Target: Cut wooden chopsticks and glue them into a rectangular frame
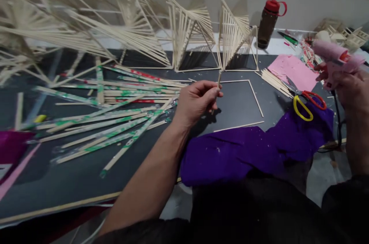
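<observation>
My left hand (198, 99) is closed, pinching a thin wooden stick (219, 78) upright between thumb and fingers above the dark table. Just to its right, several sticks (256, 97) lie flat as an open-cornered frame. At the far right my right hand (341, 78) is wrapped round the handle of a pink glue gun (331, 53), held up off the table with a dark cord hanging below. Scissors (302, 108) with one yellow and one red handle rest on purple cloth (230, 153), between my two hands.
Wrapped chopsticks (123, 117) spread across the table's left half. Twisted stick structures (193, 32) stand along the back, near a red-capped bottle (266, 24). A pink cloth (292, 71) and loose sticks (275, 82) lie at the right. A magenta package (13, 151) sits at the left edge.
</observation>
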